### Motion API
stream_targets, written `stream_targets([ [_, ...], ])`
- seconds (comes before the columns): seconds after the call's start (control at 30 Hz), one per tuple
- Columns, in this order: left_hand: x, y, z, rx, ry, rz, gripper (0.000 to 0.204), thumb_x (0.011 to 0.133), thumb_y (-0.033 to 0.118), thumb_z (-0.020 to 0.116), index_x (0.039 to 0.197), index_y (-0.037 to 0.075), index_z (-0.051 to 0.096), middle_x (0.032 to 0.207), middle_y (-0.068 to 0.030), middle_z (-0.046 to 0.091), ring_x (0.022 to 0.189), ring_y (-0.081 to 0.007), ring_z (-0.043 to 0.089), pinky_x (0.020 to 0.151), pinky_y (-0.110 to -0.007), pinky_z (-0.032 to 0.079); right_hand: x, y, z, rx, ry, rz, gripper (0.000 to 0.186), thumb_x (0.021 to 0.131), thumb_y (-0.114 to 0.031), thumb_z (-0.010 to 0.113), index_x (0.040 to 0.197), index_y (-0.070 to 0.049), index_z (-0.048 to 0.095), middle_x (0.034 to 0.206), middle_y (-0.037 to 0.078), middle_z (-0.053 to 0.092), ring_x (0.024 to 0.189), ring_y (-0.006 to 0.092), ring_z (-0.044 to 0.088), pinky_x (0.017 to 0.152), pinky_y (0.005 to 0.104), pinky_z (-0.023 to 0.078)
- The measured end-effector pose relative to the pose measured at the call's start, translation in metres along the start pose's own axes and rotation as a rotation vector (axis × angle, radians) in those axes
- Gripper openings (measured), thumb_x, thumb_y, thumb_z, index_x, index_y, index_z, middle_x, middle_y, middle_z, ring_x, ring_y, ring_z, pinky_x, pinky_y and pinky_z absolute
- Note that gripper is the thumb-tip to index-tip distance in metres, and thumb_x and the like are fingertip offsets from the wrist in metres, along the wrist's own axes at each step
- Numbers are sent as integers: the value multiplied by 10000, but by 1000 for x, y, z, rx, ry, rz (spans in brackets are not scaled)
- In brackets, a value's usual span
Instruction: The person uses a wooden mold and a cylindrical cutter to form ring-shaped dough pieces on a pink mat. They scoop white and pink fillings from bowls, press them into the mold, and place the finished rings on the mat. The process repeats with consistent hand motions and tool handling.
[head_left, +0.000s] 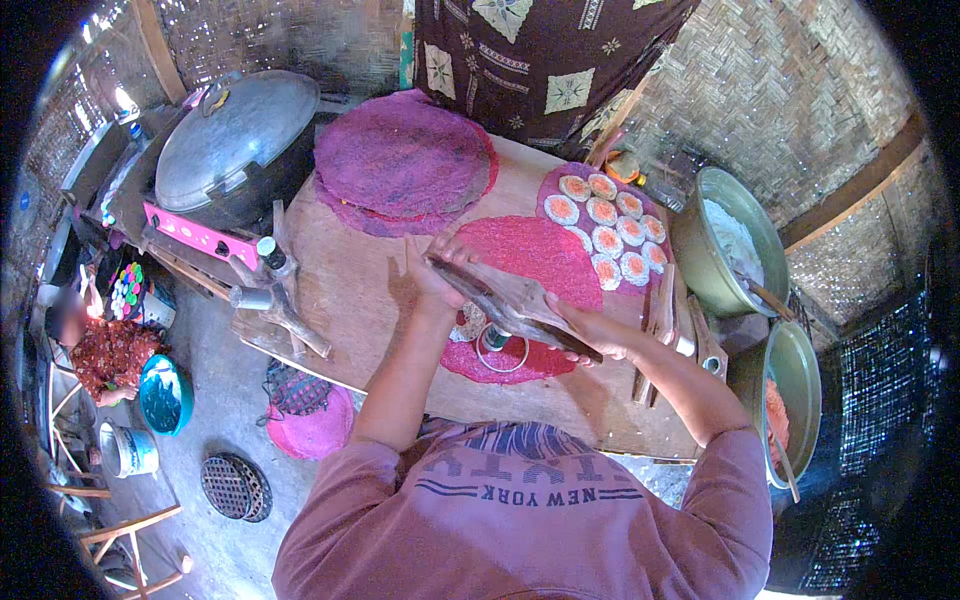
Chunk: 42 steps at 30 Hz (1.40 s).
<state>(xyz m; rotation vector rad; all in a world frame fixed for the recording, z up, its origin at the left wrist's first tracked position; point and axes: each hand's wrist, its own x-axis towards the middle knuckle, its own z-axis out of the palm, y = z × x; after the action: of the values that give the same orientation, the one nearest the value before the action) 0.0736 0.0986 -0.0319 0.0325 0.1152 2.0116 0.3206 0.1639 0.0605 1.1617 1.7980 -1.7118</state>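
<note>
I am holding a long wooden piece (pixel 515 298) by its two ends, my left hand (pixel 434 280) and my right hand (pixel 597 330) closing on it. It is hanging over a thin ring (pixel 527 355) and a red mat (pixel 530 240) on the counter (pixel 350 310). Farther off, round cakes (pixel 602 211) are sitting on a pink mat (pixel 553 178), and purple mats (pixel 400 155) are lying stacked.

A woven wall (pixel 770 110) rises at two o'clock, a dark patterned curtain (pixel 540 65) at twelve. Light pierces gaps (pixel 125 100) at ten; grey floor (pixel 225 400) lies at eight.
</note>
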Motion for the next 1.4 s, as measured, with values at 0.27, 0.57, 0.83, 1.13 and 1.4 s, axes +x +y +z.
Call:
stream_targets([
  [0.27,4,3,-5,41,-35,45,578,893,684,390,629,171,422,531,32,363,503,-154,381,576,-326,362,20,9,7,-93,166,-67,838,822,-835,280,580,-66,508,503,22,451,411,131,438,378,297,334],
  [0.57,12,-30,-7,-55,46,5,519,943,568,361,578,199,382,449,69,325,398,-111,343,480,-289,331,-2,13,-6,-286,355,-20,877,806,-846,295,607,-30,547,508,51,469,435,169,497,401,345,387],
  [0.83,-7,-45,-15,-131,98,-64,544,923,608,317,576,192,364,455,48,309,413,-124,340,473,-298,318,-9,36,-5,-196,304,72,885,794,-849,329,611,-13,556,503,57,473,426,170,491,395,335,385],
  [1.13,-24,-19,11,64,300,-18,513,934,550,306,586,174,330,472,21,294,422,-149,291,469,-314,284,6,41,21,-88,295,25,841,819,-819,340,623,-27,546,494,49,459,424,163,471,384,325,352],
  [1.4,-4,-8,30,109,220,-2,506,939,547,317,606,166,334,482,17,279,425,-149,285,456,-313,266,40,41,10,-265,497,-208,798,871,-757,344,600,-40,568,498,70,502,456,207,525,426,359,393],
])
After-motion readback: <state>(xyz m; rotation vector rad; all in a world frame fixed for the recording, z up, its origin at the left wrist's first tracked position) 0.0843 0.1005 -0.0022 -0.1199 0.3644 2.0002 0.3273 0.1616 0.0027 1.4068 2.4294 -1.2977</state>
